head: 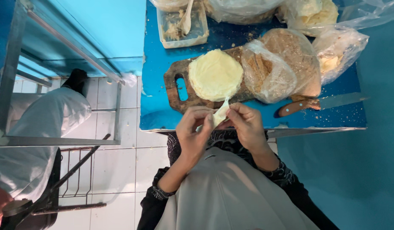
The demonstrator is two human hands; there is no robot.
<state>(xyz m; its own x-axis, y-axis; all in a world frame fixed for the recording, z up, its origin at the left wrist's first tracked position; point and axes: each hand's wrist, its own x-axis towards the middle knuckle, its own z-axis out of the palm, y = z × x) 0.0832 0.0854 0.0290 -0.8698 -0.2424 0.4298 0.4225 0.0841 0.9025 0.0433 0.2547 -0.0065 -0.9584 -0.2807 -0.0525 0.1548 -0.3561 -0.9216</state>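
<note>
Both hands up at the near edge of the blue worktop [163, 64], working one pale thin wrapper sheet [221, 113]. Left hand [194, 127] is curled around the sheet's lower part, fingers closed on it. Right hand [246, 123] pinches the upper edge between thumb and fingertips. The sheet sits between the two hands, lifted off the worktop, its top corner pointing toward the stack.

Stack of round pale wrappers [215, 74] lies on a dark wooden cutting board [180, 83] with a handle slot, just beyond the hands. Beside the board, touching it, a clear plastic bag of brown crumbs [286, 64]. Further along, another bag with pale contents [337, 53]. More bags at the far edge, contents partly hidden.

Knife [320, 103] with a wooden handle lies flat near the worktop's edge, just beside the right hand, not touched. Crumbs scattered around it.

Clear rectangular tub [182, 25] with a pale spoon in it sits at the far side, well apart from the hands.

Another person in a white garment [39, 127] is off to the side over the tiled floor, near a metal frame [69, 140].
</note>
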